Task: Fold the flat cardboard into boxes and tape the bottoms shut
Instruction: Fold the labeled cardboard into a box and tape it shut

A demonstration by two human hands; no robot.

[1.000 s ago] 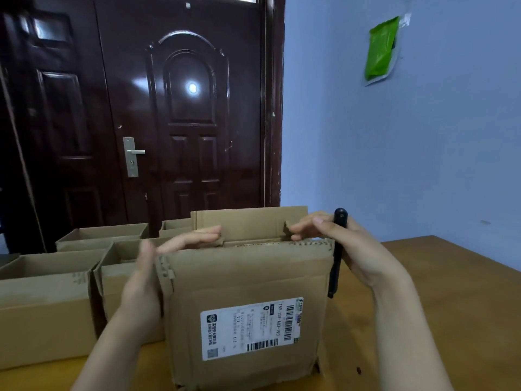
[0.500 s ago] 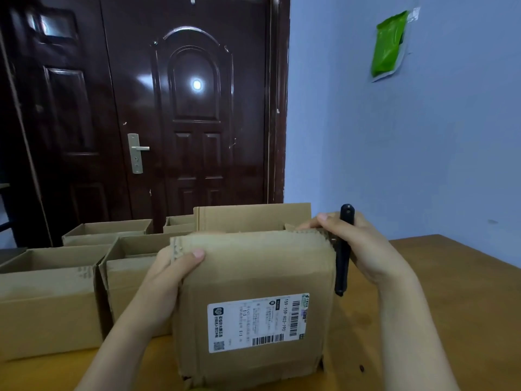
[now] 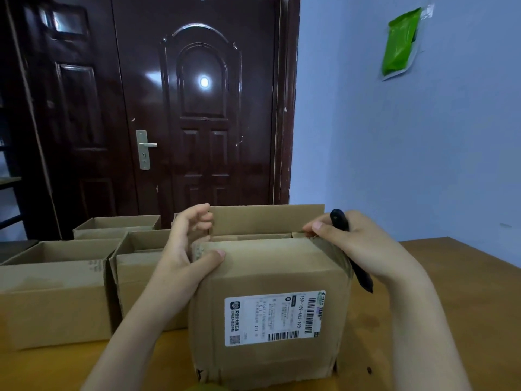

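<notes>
A brown cardboard box with a white shipping label stands on the wooden table right in front of me. Its near flap is folded down over the top and its far flap stands upright. My left hand grips the box's top left corner, thumb on the near flap and fingers curled behind it. My right hand holds a black pen-like tool against the palm while its fingertips press the flap's right corner.
Several open cardboard boxes stand close together on the left of the table, one touching my left forearm. A dark wooden door is behind them. A green packet is stuck on the blue wall.
The near flap has come further down over the box top. My left hand has moved from the box's side up to the top left corner and now grips it. The right hand has stayed put.
</notes>
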